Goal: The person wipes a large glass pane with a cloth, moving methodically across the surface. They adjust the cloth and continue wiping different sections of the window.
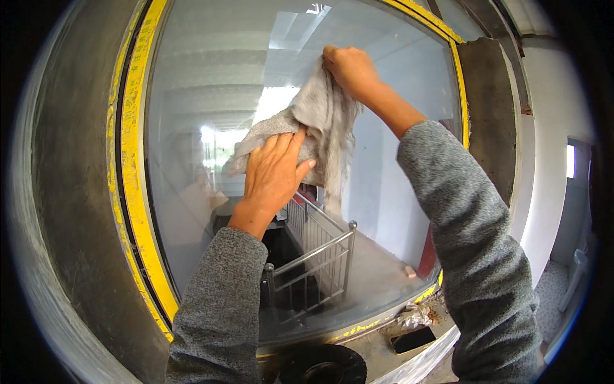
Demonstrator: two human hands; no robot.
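Note:
A large window pane [192, 72] in a frame covered with yellow film stands before me. Against it hangs a grey, worn cloth [319, 105], bunched and draped in folds. My left hand [278, 168] lies with fingers spread over the lower left part of the cloth, pressing it toward the glass. Higher up and to the right, my right hand [352, 69] grips the cloth's top edge between thumb and curled fingers. The cloth's free end hangs below it, slightly blurred. Both forearms wear grey sleeves.
On the sill lie a dark smartphone [413, 340] and crumpled plastic [413, 316]. A round black object [324, 367] is at the bottom. Beyond the glass shows a metal stair railing [314, 252]. Bare cement wall [489, 115] borders the frame at right.

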